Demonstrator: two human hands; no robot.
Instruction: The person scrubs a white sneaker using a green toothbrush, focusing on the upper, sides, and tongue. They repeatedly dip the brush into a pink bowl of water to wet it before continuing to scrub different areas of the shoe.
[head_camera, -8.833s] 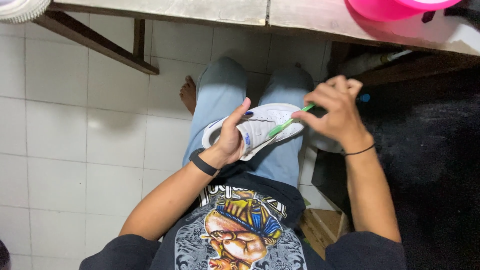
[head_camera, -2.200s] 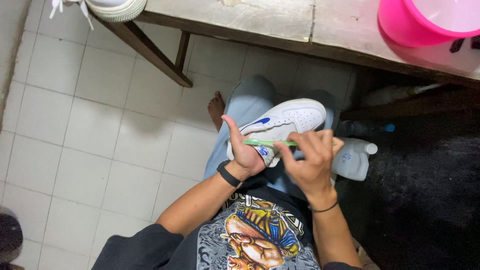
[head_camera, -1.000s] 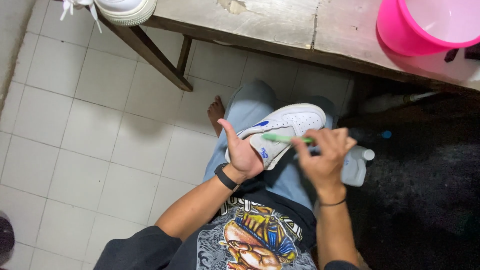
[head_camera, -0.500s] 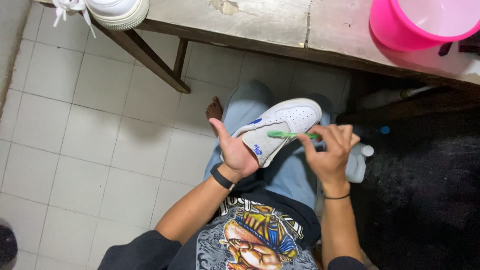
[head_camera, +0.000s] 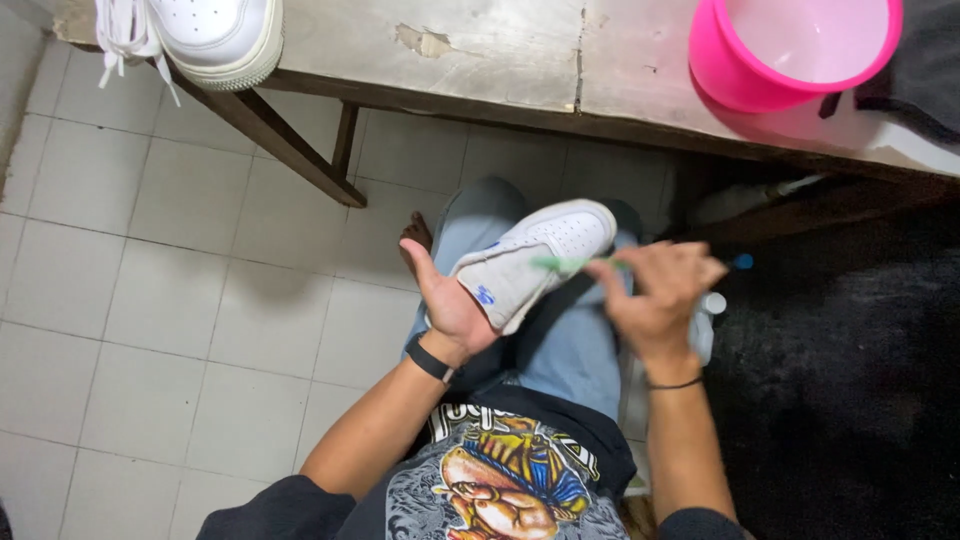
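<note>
Head view: seated person, shoe (head_camera: 535, 262) over the lap.
Left hand (head_camera: 452, 305): fingers clamped under the shoe's heel — side tilted up for the brush.
Right hand (head_camera: 655, 300): fingers closed on a green brush (head_camera: 560, 263), its blurred tip at the shoe.
Counter (head_camera: 500, 50): second shoe (head_camera: 215, 35) and pink bucket (head_camera: 790, 50) set apart — within reach.

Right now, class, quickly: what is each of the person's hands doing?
Left hand: closed on the white sneaker, holding it over the lap.
Right hand: fingers closed on a green brush, its tip at the sneaker.
</note>
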